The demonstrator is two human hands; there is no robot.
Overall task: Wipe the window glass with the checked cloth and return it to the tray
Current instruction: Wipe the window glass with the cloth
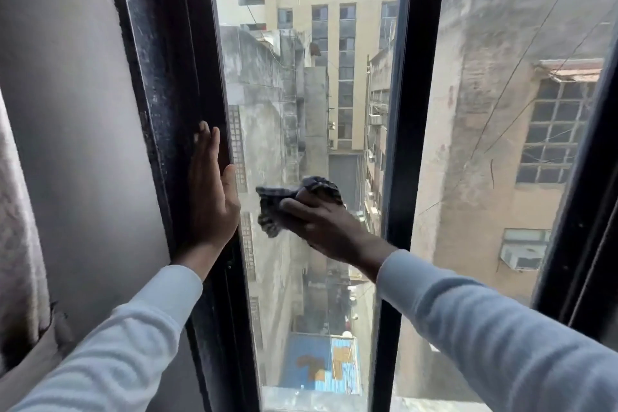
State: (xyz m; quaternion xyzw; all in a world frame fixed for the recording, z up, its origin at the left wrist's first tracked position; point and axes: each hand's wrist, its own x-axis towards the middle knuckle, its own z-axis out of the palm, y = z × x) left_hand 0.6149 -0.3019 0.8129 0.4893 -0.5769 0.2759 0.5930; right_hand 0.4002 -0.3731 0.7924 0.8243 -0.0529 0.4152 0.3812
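Note:
The narrow window glass (301, 84) runs top to bottom between two black frame bars. My right hand (321, 224) presses the bunched dark checked cloth (277, 207) against the glass at mid height. My left hand (210, 191) lies flat with fingers together against the dusty left frame bar (167, 77), holding nothing. No tray is in view.
A second pane (501, 110) sits right of the middle black bar (408, 110). A pale wall (67, 110) and a curtain edge (20, 211) stand at the left. Buildings and an alley show through the glass.

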